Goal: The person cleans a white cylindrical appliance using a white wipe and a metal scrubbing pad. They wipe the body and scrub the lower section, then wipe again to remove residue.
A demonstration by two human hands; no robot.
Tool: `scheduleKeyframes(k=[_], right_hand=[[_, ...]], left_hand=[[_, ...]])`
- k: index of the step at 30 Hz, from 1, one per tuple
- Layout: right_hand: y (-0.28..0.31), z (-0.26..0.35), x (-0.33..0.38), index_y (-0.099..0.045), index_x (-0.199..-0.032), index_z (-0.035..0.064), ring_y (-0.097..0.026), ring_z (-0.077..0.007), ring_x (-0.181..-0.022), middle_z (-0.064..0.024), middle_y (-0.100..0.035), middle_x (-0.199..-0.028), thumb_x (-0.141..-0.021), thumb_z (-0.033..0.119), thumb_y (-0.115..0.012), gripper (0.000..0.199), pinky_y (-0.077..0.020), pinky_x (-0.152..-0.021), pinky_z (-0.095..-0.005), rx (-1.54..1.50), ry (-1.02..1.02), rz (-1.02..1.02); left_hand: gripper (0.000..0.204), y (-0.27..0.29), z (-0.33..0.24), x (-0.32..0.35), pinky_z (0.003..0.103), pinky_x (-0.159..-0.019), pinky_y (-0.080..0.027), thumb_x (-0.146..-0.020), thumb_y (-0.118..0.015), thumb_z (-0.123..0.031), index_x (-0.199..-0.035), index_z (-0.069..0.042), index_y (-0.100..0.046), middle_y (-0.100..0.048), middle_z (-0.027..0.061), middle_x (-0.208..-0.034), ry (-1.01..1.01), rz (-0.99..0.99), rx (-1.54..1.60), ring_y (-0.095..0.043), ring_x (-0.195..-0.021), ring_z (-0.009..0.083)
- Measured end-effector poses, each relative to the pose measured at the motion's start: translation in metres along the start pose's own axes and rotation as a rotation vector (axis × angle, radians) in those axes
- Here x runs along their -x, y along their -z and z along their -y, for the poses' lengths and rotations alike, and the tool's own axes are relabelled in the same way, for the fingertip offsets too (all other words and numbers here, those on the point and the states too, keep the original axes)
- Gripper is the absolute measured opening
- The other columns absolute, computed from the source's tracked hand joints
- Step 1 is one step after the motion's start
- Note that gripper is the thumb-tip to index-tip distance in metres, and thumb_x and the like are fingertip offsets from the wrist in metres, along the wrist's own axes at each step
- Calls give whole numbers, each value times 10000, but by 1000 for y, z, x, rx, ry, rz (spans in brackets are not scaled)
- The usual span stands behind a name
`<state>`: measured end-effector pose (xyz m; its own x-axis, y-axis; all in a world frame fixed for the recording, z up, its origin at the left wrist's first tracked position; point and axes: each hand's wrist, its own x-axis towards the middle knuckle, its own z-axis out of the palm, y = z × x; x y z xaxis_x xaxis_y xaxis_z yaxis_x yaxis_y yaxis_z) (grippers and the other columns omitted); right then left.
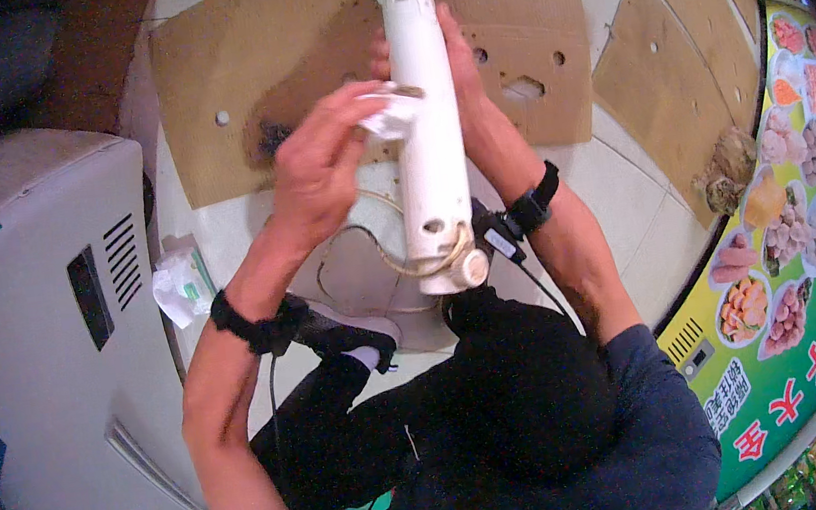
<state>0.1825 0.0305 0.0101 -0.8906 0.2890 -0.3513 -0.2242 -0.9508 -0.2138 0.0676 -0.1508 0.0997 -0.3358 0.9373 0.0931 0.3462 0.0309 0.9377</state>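
A long white plastic cylinder (pixel 429 132) stands upright over the floor, its far end on a sheet of brown cardboard (pixel 238 83). My right hand (pixel 461 73) wraps around it from behind, near the upper part. My left hand (pixel 317 165) presses a crumpled white cloth (pixel 390 114) against the cylinder's left side. A thin pale cord (pixel 377 248) loops from the cylinder's near end. Both wrists wear black bands with cables.
A white appliance with vents (pixel 64 324) stands at the left. A crumpled white wrapper (pixel 180 286) lies beside it. More cardboard pieces (pixel 668 64) cover the tiled floor to the right. A green freezer side with food pictures (pixel 781 263) curves along the right.
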Motion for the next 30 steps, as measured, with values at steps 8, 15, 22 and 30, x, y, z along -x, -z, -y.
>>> scheduleKeyframes(k=[8,15,22,30], right_hand=[[-12,-10,6,-552,-1202,24,-598,-225,-856,-96,-598,-999,-1003,693,-472,703,-537,-772,-396,-178,-37,111],[-25,-9,-5,-572,-1086,50,-657,-231,-761,-108,-645,-879,-1001,579,-579,536,-594,-675,-387,167,-29,-228],[-51,-28,-5,-581,-1126,48,-662,-192,-628,-105,-687,-835,-986,529,-643,505,-587,-570,-358,407,81,-380],[-67,-57,-15,-622,-1029,26,-647,-227,-635,-87,-640,-771,-988,525,-638,501,-570,-592,-416,429,81,-457]], left_hand=[[359,-4,-57,47,388,-1088,-454,-870,-642,24,-1176,-128,-753,-578,128,-1388,-75,243,-146,-540,-1318,304],[299,27,-50,32,345,-1051,-470,-872,-648,10,-1153,-41,-736,-618,112,-1265,224,-111,-15,-616,-1171,256],[377,59,-104,92,375,-862,-559,-824,-722,24,-1187,-79,-736,-569,148,-1188,151,251,-122,-646,-992,280],[313,47,-91,88,416,-800,-555,-826,-739,1,-1130,-68,-729,-614,162,-1031,198,231,-321,-658,-892,354]])
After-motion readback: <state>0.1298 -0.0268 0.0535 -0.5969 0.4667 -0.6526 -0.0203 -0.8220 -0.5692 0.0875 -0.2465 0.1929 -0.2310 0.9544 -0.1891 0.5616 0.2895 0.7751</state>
